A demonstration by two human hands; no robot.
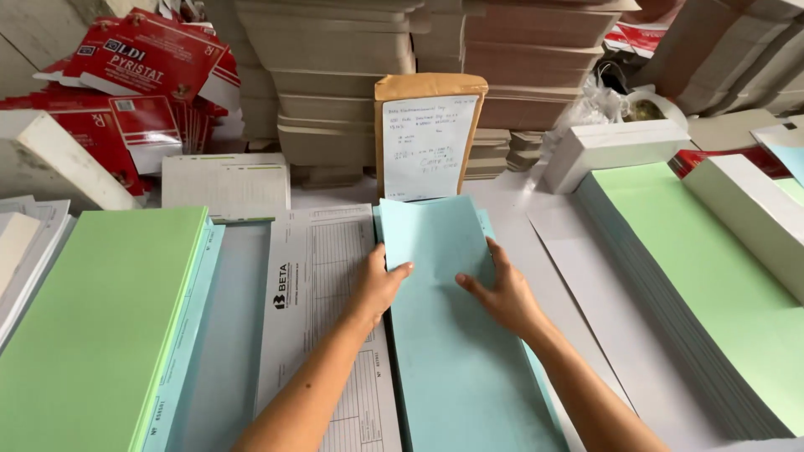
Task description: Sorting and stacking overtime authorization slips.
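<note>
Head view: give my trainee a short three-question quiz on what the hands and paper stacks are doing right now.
1. True or false: both hands rest on the light blue sheet.
2. Which stack lies directly beside the left hand? A) white printed forms B) red cartons C) brown envelope
3. Fill in: the stack at the far right edge is topped with ____ paper.

Key:
1. True; the right hand presses it too.
2. A, the white printed forms.
3. Green, on the green-topped stack.
</note>
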